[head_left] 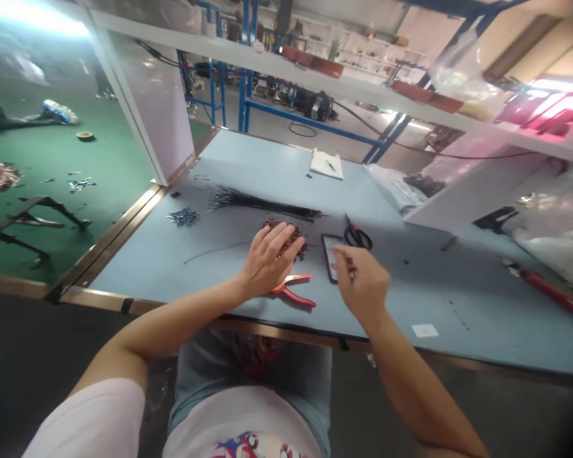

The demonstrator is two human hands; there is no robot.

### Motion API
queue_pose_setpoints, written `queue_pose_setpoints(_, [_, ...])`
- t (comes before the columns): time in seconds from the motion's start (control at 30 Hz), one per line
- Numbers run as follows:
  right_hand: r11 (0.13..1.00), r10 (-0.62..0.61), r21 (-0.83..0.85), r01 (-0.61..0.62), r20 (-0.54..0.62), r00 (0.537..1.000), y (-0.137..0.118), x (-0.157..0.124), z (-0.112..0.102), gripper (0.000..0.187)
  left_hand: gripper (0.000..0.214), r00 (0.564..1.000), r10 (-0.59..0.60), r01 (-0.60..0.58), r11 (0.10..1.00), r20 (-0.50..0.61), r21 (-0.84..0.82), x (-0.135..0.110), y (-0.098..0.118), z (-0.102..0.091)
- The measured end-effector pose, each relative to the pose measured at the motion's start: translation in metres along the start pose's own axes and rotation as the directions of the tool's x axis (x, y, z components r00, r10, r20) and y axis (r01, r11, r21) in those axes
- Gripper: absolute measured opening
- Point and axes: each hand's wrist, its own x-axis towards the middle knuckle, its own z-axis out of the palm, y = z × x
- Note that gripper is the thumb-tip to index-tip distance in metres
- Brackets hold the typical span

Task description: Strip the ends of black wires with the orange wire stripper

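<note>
My left hand (267, 257) lies palm down with its fingers spread over a pile of small copper-coloured pieces (295, 245), partly covering it. Just below that hand is a pair of pliers (296, 296) with red-orange handles. My right hand (363, 280) is curled over the near right side of a phone (329, 251); a fingertip is at the lit screen, though whether it touches I cannot tell. Something small and dark shows among the curled fingers, too unclear to name. Black-handled scissors (358, 236) lie just beyond the phone.
A bundle of black wires (267, 203) lies behind the pile, with blue-tipped pieces (184, 217) to its left. One loose wire (214, 252) curves left of my hand. A white cloth (326, 164), a paper square (424, 331) and a red-handled tool (554, 289) are also on the table.
</note>
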Motion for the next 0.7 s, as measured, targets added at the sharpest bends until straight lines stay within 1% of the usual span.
queue_pose_setpoints(0.07, [0.996, -0.082, 0.048, 0.078, 0.087, 0.993, -0.007, -0.007, 0.023, 0.044, 0.036, 1.0, 0.002, -0.002, 1.0, 0.002, -0.029, -0.013, -0.002, -0.003])
queue_pose_setpoints(0.13, [0.988, -0.147, 0.062, 0.139, 0.156, 0.977, -0.004, -0.007, 0.04, 0.042, 0.02, 0.998, 0.043, -0.04, 0.997, 0.045, -0.069, -0.022, -0.006, -0.004])
queue_pose_setpoints(0.17, [0.984, -0.173, 0.068, 0.163, 0.192, 0.966, 0.0, -0.004, 0.046, 0.039, 0.017, 0.995, 0.062, -0.055, 0.995, 0.072, -0.089, -0.025, -0.008, -0.004])
queue_pose_setpoints(0.2, [0.981, -0.19, 0.081, 0.176, 0.232, 0.954, 0.006, -0.001, 0.051, 0.036, 0.018, 0.993, 0.071, -0.061, 0.993, 0.094, -0.102, -0.026, -0.01, -0.005])
queue_pose_setpoints(0.27, [0.977, -0.208, 0.116, 0.18, 0.317, 0.925, 0.017, 0.011, 0.057, 0.028, 0.022, 0.992, 0.037, -0.025, 0.994, 0.119, -0.106, -0.025, -0.012, -0.006])
queue_pose_setpoints(0.33, [0.981, -0.192, 0.109, 0.163, 0.37, 0.909, 0.024, 0.029, 0.06, 0.026, 0.023, 0.991, -0.038, 0.051, 0.994, 0.13, -0.101, -0.021, -0.014, -0.009])
queue_pose_setpoints(0.37, [0.984, -0.176, 0.08, 0.157, 0.373, 0.911, 0.026, 0.041, 0.062, 0.025, 0.021, 0.989, -0.074, 0.087, 0.991, 0.132, -0.099, -0.019, -0.016, -0.011])
queue_pose_setpoints(0.47, [0.986, -0.155, 0.002, 0.168, 0.397, 0.904, 0.02, 0.083, 0.078, 0.021, 0.017, 0.98, -0.145, 0.158, 0.982, 0.133, -0.099, -0.016, -0.021, -0.014])
queue_pose_setpoints(0.53, [0.977, -0.174, -0.035, 0.209, 0.432, 0.885, 0.009, 0.114, 0.096, 0.023, 0.016, 0.978, -0.159, 0.173, 0.979, 0.132, -0.105, -0.016, -0.023, -0.015])
queue_pose_setpoints(0.6, [0.963, -0.198, -0.07, 0.26, 0.466, 0.862, -0.007, 0.142, 0.119, 0.026, 0.014, 0.983, -0.151, 0.162, 0.981, 0.107, -0.107, -0.016, -0.027, -0.015])
queue_pose_setpoints(0.7, [0.932, -0.257, -0.089, 0.351, 0.52, 0.814, -0.031, 0.173, 0.153, 0.028, 0.013, 0.987, -0.159, 0.159, 0.984, 0.0, -0.075, -0.014, -0.038, -0.016])
